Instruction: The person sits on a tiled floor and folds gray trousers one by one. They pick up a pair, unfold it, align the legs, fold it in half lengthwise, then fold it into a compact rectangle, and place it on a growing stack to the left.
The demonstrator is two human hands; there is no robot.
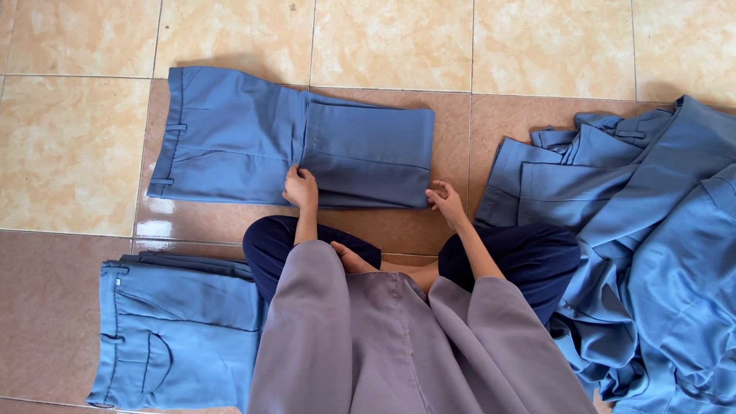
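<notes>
Trousers (291, 138), blue, lie flat on the tiled floor (69, 153) just beyond the person's crossed legs, waistband at the left. Their leg ends have been brought over from the right, so a doubled panel covers the right half and stops short of the waistband.

The left hand (300, 188) sits at the near edge where that panel's left border meets the layer beneath; its fingers are curled onto the cloth, though I cannot tell whether they pinch it or only press. The right hand (447, 201) is at the near right corner of the panel, fingers loosely bent and touching the fold edge, not clearly closed on anything.

Judging from this, the fold is partway: one lengthwise-laid pair has had its legs turned in once and the edges are being squared. A further move would call for both hands to take the doubled end along its near and far corners and keep the layers aligned, since the cloth is soft and slips out of line easily.

Near left, beside the knee, rests a stack (180, 330) of folded blue trousers, pocket side up. At the right a loose heap (652, 245) of the same blue garments spreads from far to near, touching the person's right leg.
</notes>
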